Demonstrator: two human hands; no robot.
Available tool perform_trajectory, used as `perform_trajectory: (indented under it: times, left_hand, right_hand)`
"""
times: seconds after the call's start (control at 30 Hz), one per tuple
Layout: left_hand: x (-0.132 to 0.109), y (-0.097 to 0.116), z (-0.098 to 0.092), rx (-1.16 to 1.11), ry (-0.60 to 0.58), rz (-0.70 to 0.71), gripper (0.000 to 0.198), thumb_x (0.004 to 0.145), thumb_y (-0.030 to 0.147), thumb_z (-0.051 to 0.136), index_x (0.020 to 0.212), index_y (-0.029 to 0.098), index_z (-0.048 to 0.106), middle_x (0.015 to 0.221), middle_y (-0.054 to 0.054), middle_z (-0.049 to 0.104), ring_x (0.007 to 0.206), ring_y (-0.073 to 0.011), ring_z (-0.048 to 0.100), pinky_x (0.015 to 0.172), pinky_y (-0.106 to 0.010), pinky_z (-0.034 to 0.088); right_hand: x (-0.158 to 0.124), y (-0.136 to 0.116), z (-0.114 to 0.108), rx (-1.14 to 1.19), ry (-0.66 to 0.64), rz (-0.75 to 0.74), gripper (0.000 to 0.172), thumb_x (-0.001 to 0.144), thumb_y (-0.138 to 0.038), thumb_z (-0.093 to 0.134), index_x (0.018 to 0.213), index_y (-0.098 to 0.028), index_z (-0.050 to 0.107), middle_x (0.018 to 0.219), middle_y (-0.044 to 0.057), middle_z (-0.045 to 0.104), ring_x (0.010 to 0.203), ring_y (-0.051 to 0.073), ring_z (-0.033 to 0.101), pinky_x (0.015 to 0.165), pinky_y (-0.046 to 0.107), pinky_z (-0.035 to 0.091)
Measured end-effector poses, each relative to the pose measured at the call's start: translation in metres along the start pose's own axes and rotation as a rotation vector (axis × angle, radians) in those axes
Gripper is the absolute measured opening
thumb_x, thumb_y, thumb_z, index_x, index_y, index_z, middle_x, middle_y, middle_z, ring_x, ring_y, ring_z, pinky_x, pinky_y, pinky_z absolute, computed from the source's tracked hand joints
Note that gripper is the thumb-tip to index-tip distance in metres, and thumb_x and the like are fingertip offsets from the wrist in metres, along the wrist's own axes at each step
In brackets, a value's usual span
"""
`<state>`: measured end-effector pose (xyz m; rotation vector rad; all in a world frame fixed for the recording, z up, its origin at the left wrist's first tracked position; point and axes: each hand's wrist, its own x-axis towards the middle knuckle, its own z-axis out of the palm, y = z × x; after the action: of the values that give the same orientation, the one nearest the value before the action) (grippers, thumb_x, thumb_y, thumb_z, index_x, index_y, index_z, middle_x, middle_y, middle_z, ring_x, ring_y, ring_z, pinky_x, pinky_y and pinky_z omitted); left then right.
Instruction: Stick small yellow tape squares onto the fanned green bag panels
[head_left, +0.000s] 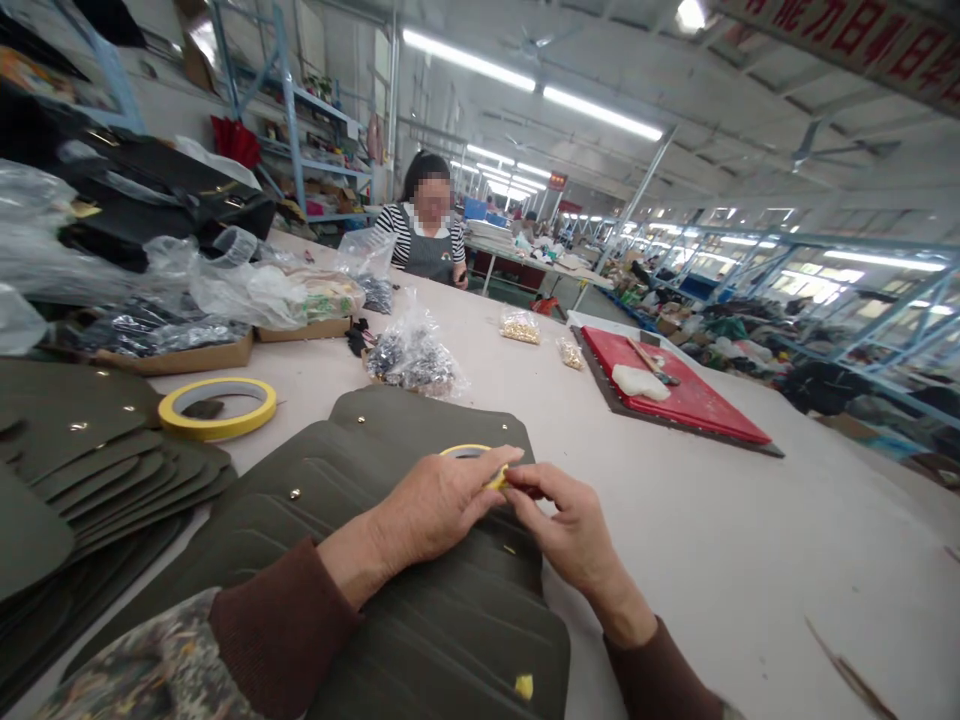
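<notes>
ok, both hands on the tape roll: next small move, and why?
Probably peel a short end free with the right hand: the left hand grips the small yellow tape roll, right fingertips pinch its edge, over fanned dark olive leather-like panels.

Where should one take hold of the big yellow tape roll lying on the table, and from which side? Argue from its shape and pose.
The big yellow tape roll lies flat, hole upward, untouched. Probably best: come from above at its right edge, one finger inside the hole, thumb outside, so the grip pinches the thin wall. Dark green pieces crowd its left.
</notes>
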<state>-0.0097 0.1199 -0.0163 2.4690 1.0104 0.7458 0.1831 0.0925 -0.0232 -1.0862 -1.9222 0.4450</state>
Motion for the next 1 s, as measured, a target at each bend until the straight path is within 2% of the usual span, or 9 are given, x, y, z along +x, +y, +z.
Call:
perform_trajectory:
  times: [0.17,0.37,0.6,0.7,0.8,0.9,1.0]
  left_hand:
    - [-0.002,0.003,0.001,0.026,-0.002,-0.008,0.041,0.090,0.022,0.052,0.130,0.026,0.043,0.119,-0.002,0.066,0.108,-0.0199,0.063,0.089,-0.029,0.049]
    - [0.002,0.004,0.004,0.019,0.022,-0.080,0.012,0.093,0.024,0.046,0.101,0.024,0.056,0.093,0.001,0.068,0.084,-0.0166,0.065,0.073,-0.024,0.047]
    - [0.005,0.001,0.004,-0.024,0.033,-0.066,0.013,0.094,0.023,0.045,0.087,0.022,0.056,0.081,0.002,0.063,0.076,-0.0142,0.061,0.069,-0.023,0.042]
    - [0.006,0.003,0.004,0.056,0.035,-0.035,0.016,0.093,0.022,0.043,0.085,0.021,0.056,0.080,0.001,0.062,0.074,-0.0147,0.059,0.067,-0.024,0.041]
    - [0.005,0.009,0.004,0.160,0.070,0.013,0.017,0.093,0.021,0.041,0.085,0.020,0.056,0.083,-0.001,0.062,0.075,-0.0158,0.058,0.067,-0.025,0.042]
    - [0.005,0.012,0.004,0.209,0.102,0.045,0.018,0.095,0.023,0.040,0.090,0.020,0.056,0.086,-0.003,0.063,0.078,-0.0158,0.059,0.070,-0.025,0.043]
    - [0.007,0.006,0.004,0.322,0.032,-0.023,0.014,0.095,0.022,0.043,0.092,0.020,0.057,0.088,-0.004,0.064,0.081,-0.0179,0.060,0.069,-0.027,0.044]
  right_hand:
    - [-0.003,0.002,0.011,-0.112,0.062,-0.037,0.013,0.083,-0.012,0.055,0.081,-0.019,0.066,0.074,0.001,0.068,0.065,0.013,0.061,0.062,0.024,0.047]
    - [-0.003,0.003,0.018,-0.240,0.174,-0.156,0.015,0.083,-0.009,0.050,0.079,-0.017,0.063,0.069,0.002,0.063,0.060,0.013,0.059,0.058,0.023,0.045]
    - [-0.002,-0.001,0.018,-0.325,0.221,-0.169,0.017,0.078,-0.008,0.051,0.074,-0.017,0.064,0.062,0.002,0.062,0.054,0.012,0.057,0.054,0.022,0.044]
    - [-0.001,-0.007,0.019,-0.245,0.205,-0.003,0.016,0.077,-0.012,0.053,0.073,-0.018,0.068,0.062,0.001,0.065,0.055,0.013,0.058,0.055,0.023,0.045]
    - [0.004,-0.006,0.017,-0.016,0.184,0.350,0.012,0.075,-0.022,0.058,0.071,-0.017,0.069,0.059,0.001,0.065,0.051,0.013,0.057,0.051,0.024,0.046]
    - [0.009,0.007,0.010,0.253,0.212,0.649,0.017,0.069,-0.032,0.066,0.069,-0.015,0.068,0.054,0.000,0.062,0.045,0.012,0.054,0.047,0.025,0.047]
    - [0.011,0.026,-0.002,0.423,0.199,0.787,0.028,0.063,-0.037,0.073,0.073,-0.012,0.069,0.056,0.001,0.063,0.047,0.011,0.055,0.049,0.025,0.049]
